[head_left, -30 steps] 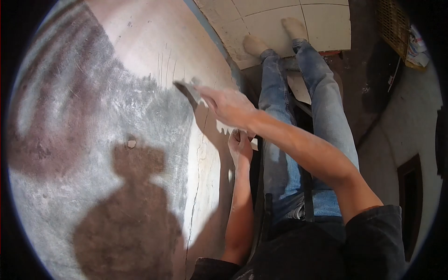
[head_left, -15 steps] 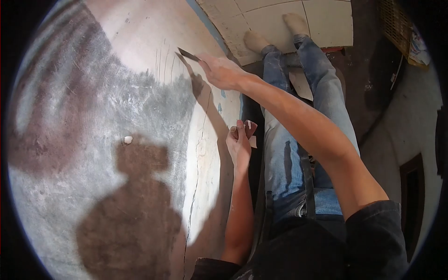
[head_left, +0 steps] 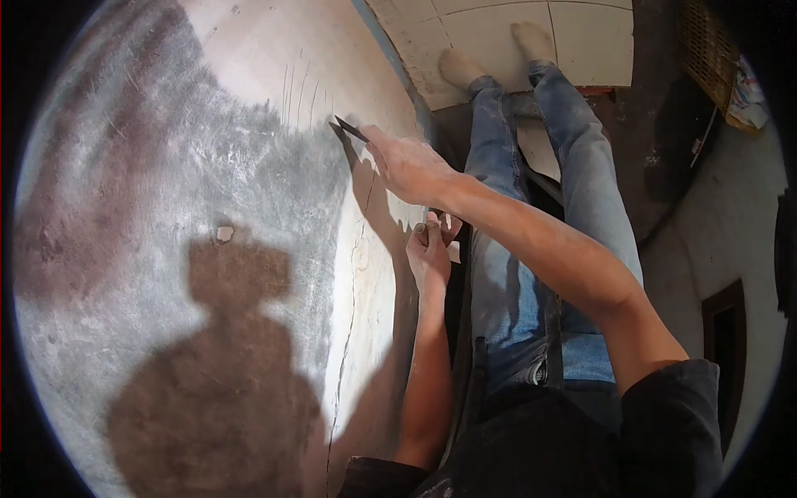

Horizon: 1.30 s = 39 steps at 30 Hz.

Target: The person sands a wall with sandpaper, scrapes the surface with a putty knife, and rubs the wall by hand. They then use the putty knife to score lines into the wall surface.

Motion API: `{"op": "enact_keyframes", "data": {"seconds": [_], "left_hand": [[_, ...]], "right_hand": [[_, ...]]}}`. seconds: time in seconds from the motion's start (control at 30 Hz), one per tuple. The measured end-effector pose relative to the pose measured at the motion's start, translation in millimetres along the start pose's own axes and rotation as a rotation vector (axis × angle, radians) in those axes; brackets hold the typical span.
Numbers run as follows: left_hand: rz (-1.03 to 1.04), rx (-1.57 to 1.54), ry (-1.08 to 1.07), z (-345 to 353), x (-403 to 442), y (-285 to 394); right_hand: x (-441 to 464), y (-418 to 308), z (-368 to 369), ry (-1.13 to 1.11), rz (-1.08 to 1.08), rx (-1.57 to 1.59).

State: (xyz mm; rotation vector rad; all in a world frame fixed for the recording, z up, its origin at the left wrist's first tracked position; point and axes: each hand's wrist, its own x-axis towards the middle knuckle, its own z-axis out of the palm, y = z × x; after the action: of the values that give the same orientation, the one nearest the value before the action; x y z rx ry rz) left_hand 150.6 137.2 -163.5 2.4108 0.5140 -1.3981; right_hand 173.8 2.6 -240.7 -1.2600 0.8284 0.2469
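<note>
My right hand grips a thin dark-edged scraper, its blade against or just over the wall. Below it, my left hand is closed round the handle of a second tool, whose pale, flat part shows beside the fingers; the right forearm passes close above it. Grey, rough coating covers the wall's left part, and a smoother pale area lies at the top. A long crack runs down the pale strip near my left forearm.
Two bare feet stand on a tiled platform at the top. A yellow crate with a bag is at the upper right. A dark frame stands at the right. My shadow falls on the wall.
The right hand with the scraper went up the wall, then came back down and slightly right, near the left hand. The left hand stayed nearly in place, keeping its hold.
</note>
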Motion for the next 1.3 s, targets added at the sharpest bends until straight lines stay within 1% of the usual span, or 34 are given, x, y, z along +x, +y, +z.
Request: {"op": "enact_keyframes", "data": {"seconds": [0.07,0.17,0.27,0.37,0.47,0.57,0.67,0.77,0.87,0.93,1.07,1.17,1.27,1.3], "left_hand": [[0.013,-0.086,-0.008,2,-2,7],[0.000,-0.154,-0.032,1,2,2],[0.021,-0.182,-0.057,1,2,4],[-0.014,-0.136,-0.067,0,2,11],[-0.011,-0.164,-0.062,2,8,2],[-0.007,-0.184,-0.065,0,7,5],[-0.011,-0.192,-0.062,1,4,9],[0.000,-0.204,-0.062,3,1,11],[0.014,-0.204,-0.010,9,-9,18],[0.063,-0.118,-0.022,6,-1,-4],[0.129,0.042,-0.025,10,-2,-7],[0.071,-0.022,-0.076,9,5,-22],[0.035,-0.233,-0.094,20,-11,13],[0.025,-0.235,-0.082,23,-10,11]], "right_hand": [[1,-4,-8,-0.016,-0.018,0.010],[6,-13,-11,-0.048,0.080,-0.079],[26,-9,-9,-0.011,0.128,-0.104],[35,-1,-13,-0.042,0.093,-0.118],[48,4,-18,-0.053,0.103,-0.135],[58,7,-21,-0.036,0.125,-0.135],[56,4,-25,-0.066,0.174,-0.136],[56,6,-19,-0.048,0.126,-0.185],[31,-10,-19,-0.076,0.119,-0.067],[3,-30,-22,-0.140,0.143,-0.074],[-6,-35,-23,-0.198,0.154,-0.128],[12,-29,-22,-0.113,0.148,-0.115],[19,-24,-32,-0.164,0.141,-0.114],[22,-21,-33,-0.145,0.152,-0.126]]}}
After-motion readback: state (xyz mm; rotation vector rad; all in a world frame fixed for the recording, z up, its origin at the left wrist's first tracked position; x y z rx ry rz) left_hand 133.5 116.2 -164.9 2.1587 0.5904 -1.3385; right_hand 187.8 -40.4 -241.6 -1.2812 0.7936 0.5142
